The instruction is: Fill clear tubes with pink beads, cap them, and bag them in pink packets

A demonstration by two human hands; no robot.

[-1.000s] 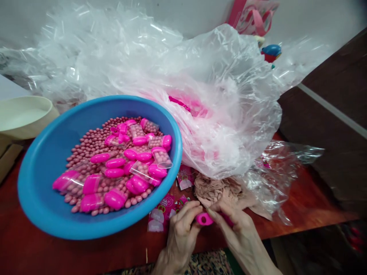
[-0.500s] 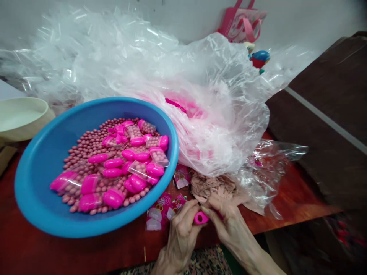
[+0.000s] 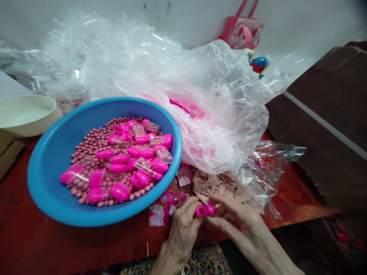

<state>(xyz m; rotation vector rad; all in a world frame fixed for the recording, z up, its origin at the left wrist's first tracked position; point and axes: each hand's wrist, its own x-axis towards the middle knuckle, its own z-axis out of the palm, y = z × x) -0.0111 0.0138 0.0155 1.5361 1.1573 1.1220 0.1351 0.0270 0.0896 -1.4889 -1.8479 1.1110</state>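
Observation:
My left hand [image 3: 183, 225] is closed on a small bright pink plastic piece [image 3: 205, 210] with an oval hole in it. Just to the right of that piece, my right hand [image 3: 237, 217] has its thumb and fingers apart, close around its end. Whether a fingertip still touches it, I cannot tell. Left of both hands stands a large blue basin [image 3: 54, 208]. Loose round pink balls [image 3: 94, 143] lie in it, along with several clear tubes with bright pink ends [image 3: 120, 191], some filled with balls.
Printed pink cards [image 3: 159, 210] and a crumpled beige cloth [image 3: 213, 183] lie by my hands. Behind are a plastic bag with pink contents [image 3: 218, 133] and a heap of clear plastic pieces [image 3: 106, 49]. A cream bowl [image 3: 31, 122] stands left, a brown box [image 3: 323, 103] right.
My right hand has opened and drawn back to the right from the pink piece. More of the piece now shows in my left hand. The view has shifted slightly.

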